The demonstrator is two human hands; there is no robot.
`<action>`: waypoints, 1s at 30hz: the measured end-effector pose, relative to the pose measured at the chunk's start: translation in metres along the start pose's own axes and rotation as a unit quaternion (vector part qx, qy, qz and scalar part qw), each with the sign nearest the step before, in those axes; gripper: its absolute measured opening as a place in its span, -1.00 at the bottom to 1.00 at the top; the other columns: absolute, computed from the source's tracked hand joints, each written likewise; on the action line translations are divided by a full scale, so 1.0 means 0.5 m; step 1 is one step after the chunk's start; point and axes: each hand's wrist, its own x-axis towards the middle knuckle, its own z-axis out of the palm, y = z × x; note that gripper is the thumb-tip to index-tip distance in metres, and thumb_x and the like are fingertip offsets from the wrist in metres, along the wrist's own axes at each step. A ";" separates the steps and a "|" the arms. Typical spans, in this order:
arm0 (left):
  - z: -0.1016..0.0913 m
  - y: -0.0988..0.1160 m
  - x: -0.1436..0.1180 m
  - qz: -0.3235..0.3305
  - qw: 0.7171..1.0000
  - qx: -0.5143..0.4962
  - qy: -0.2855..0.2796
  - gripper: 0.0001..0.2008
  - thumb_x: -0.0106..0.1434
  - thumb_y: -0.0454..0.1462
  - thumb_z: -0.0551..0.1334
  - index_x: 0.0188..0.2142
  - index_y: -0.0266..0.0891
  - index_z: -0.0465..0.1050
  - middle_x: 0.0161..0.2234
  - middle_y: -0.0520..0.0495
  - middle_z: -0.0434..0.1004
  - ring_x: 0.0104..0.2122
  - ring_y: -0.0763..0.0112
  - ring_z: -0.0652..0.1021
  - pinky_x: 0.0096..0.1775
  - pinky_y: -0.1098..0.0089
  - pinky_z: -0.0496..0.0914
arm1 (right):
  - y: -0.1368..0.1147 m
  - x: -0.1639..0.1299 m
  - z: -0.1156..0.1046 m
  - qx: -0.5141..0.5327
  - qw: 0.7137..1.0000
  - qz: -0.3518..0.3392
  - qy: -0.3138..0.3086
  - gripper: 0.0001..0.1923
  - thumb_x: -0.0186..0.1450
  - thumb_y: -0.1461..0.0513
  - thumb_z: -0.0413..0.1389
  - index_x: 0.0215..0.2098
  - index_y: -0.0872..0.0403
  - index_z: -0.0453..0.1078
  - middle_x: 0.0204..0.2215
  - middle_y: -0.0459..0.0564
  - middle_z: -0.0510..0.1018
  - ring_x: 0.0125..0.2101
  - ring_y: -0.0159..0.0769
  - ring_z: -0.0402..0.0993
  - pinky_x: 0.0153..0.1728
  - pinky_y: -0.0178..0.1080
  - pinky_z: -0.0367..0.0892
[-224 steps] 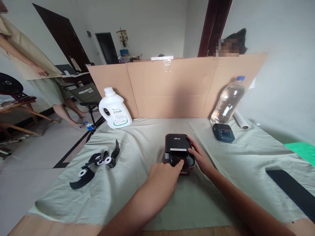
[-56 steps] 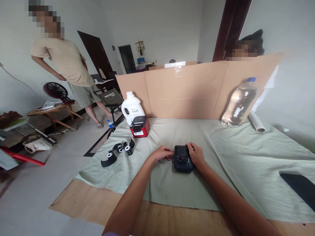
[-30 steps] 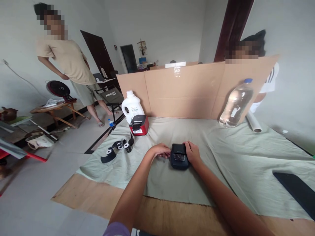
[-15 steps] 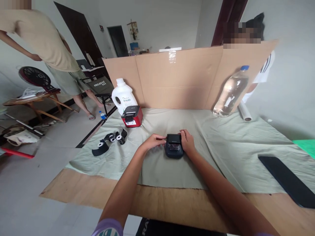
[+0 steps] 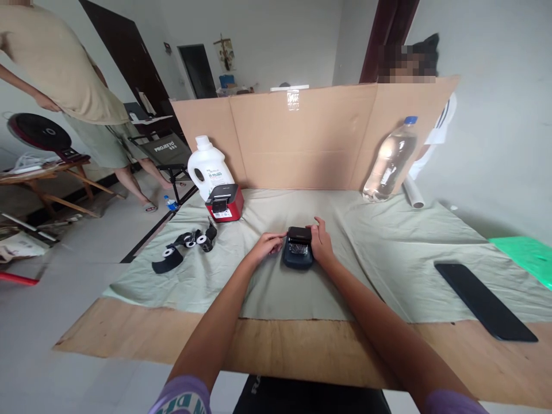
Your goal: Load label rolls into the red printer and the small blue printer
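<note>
A small dark portable printer (image 5: 298, 248) lies on the cloth in front of me. It has a black lid at its far end and a shiny, clear strip across the middle. My left hand (image 5: 268, 246) is at its left side, index finger stretched out to the far left corner and the other fingers loosely curled. Along the right side, my right hand (image 5: 321, 240) grips the printer's edge, with one finger raised off it. The printer hides part of that grip. Several small black rolls with white cores (image 5: 203, 241) lie to the left, some partly unrolled.
Behind the rolls stand a red and black printer (image 5: 225, 204) and a white jug (image 5: 210, 167). A cardboard screen (image 5: 302, 144) backs the table, with a clear water bottle (image 5: 391, 161) before it. At right lie a black phone-like slab (image 5: 485, 302) and green sheet (image 5: 524, 259). Two people stand beyond.
My left fingers have shifted, the index now extended with the others curled. A finger of my right hand has lifted. The whole view has swung slightly, moving the scene leftward.
</note>
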 end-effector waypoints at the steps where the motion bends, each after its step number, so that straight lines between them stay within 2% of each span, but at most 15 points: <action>1: 0.002 0.001 0.000 -0.004 1.000 -0.001 0.002 -0.40 0.18 -0.16 0.23 0.18 -0.39 0.45 -0.64 0.14 0.29 -0.64 0.58 0.21 -0.55 0.49 0.08 | -0.001 0.000 0.000 0.000 1.000 0.000 0.003 -0.38 0.45 -0.04 -0.27 0.30 0.14 0.11 -0.14 0.13 0.61 -0.16 -0.13 0.54 -0.09 -0.17 0.34; 4: 0.006 0.002 0.002 -0.014 1.000 0.009 -0.005 -0.28 0.24 -0.07 0.22 0.34 -0.32 0.25 -0.63 0.16 0.27 -0.65 0.57 0.22 -0.55 0.50 0.09 | 0.001 0.004 0.001 0.004 1.000 -0.004 0.009 -0.36 0.43 -0.05 -0.26 0.32 0.15 0.07 -0.05 0.17 0.58 -0.13 -0.14 0.54 -0.07 -0.16 0.35; 6: 0.008 -0.001 0.008 -0.015 0.999 0.027 -0.018 -0.27 0.30 -0.04 0.19 0.38 -0.29 0.16 -0.64 0.16 0.25 -0.65 0.57 0.22 -0.54 0.50 0.10 | 0.004 0.008 0.003 0.007 1.000 -0.002 0.008 -0.35 0.42 -0.05 -0.21 0.32 0.16 0.07 0.00 0.21 0.56 -0.09 -0.13 0.54 -0.04 -0.15 0.35; 9: 0.013 -0.011 0.020 -0.011 0.997 0.068 -0.020 -0.32 0.36 -0.04 0.15 0.38 -0.29 0.16 -0.65 0.16 0.22 -0.64 0.54 0.25 -0.52 0.49 0.16 | 0.008 0.009 0.008 0.010 1.000 -0.001 0.008 -0.38 0.40 -0.03 -0.13 0.29 0.15 0.14 0.05 0.24 0.53 -0.07 -0.11 0.52 -0.02 -0.12 0.36; 12: 0.020 -0.015 0.020 0.008 0.991 0.133 -0.007 -0.37 0.41 -0.04 0.10 0.37 -0.27 0.19 -0.63 0.13 0.27 -0.60 0.47 0.32 -0.46 0.46 0.26 | 0.008 0.007 0.008 0.021 0.999 -0.039 0.015 -0.51 0.40 0.01 -0.10 0.13 0.12 0.35 0.05 0.22 0.51 -0.08 -0.13 0.50 -0.09 -0.14 0.41; 14: 0.027 -0.014 0.006 0.036 0.979 0.200 0.018 -0.42 0.44 -0.02 0.03 0.35 -0.22 0.25 -0.59 0.05 0.39 -0.52 0.40 0.42 -0.36 0.42 0.34 | 0.004 0.009 0.001 0.012 0.997 -0.071 0.030 -0.58 0.39 0.04 -0.09 -0.03 0.11 0.46 0.06 0.21 0.49 -0.20 -0.19 0.51 -0.21 -0.17 0.43; 16: 0.035 -0.010 -0.018 0.065 0.957 0.277 0.062 -0.45 0.46 -0.03 -0.03 0.33 -0.17 0.29 -0.41 -0.06 0.58 -0.34 0.29 0.54 -0.18 0.36 0.40 | -0.005 0.019 -0.012 -0.030 0.994 -0.099 0.031 -0.62 0.38 0.08 -0.05 -0.12 0.09 0.52 0.00 0.17 0.50 -0.38 -0.30 0.45 -0.28 -0.20 0.40; 19: 0.043 -0.007 -0.057 0.076 0.925 0.362 0.090 -0.46 0.47 -0.06 -0.04 0.36 -0.11 0.23 -0.07 -0.15 0.64 -0.06 0.17 0.57 0.04 0.30 0.36 | -0.026 0.050 -0.032 -0.143 0.979 -0.131 -0.062 -0.72 0.31 0.15 0.05 -0.24 0.05 0.60 -0.25 0.06 0.55 -0.44 -0.32 0.41 -0.28 -0.22 0.35; 21: 0.043 -0.005 -0.075 0.068 0.923 0.374 0.067 -0.45 0.47 -0.06 -0.05 0.38 -0.11 0.19 -0.03 -0.15 0.63 -0.02 0.15 0.57 0.06 0.29 0.35 | -0.042 0.075 -0.037 -0.221 0.955 -0.121 -0.154 -0.81 0.22 0.19 0.15 -0.32 0.00 0.63 -0.33 0.03 0.55 -0.37 -0.26 0.45 -0.26 -0.24 0.33; 23: 0.039 -0.004 -0.082 0.064 0.929 0.359 0.054 -0.45 0.47 -0.06 -0.08 0.37 -0.12 0.21 -0.05 -0.15 0.64 -0.03 0.15 0.57 0.06 0.28 0.35 | -0.054 0.097 -0.031 -0.275 0.932 -0.092 -0.219 -0.90 0.08 0.21 0.27 -0.40 -0.03 0.63 -0.37 0.01 0.57 -0.34 -0.23 0.47 -0.28 -0.24 0.33; 27: 0.033 -0.002 -0.078 0.062 0.932 0.353 0.059 -0.45 0.46 -0.04 -0.06 0.33 -0.12 0.28 0.03 -0.17 0.61 0.02 0.12 0.55 0.10 0.25 0.33 | -0.065 0.118 -0.002 -0.312 0.910 -0.057 -0.268 -0.87 -0.11 0.31 0.35 -0.60 -0.02 0.53 -0.58 -0.04 0.50 -0.39 -0.18 0.47 -0.35 -0.23 0.30; 30: 0.031 -0.001 -0.077 0.061 0.932 0.353 0.058 -0.45 0.46 -0.02 -0.06 0.33 -0.11 0.29 0.06 -0.17 0.59 0.04 0.11 0.55 0.10 0.25 0.34 | -0.077 0.124 -0.004 -0.324 0.900 -0.051 -0.286 -0.81 -0.12 0.38 0.33 -0.60 -0.02 0.50 -0.60 -0.04 0.48 -0.38 -0.15 0.47 -0.37 -0.23 0.29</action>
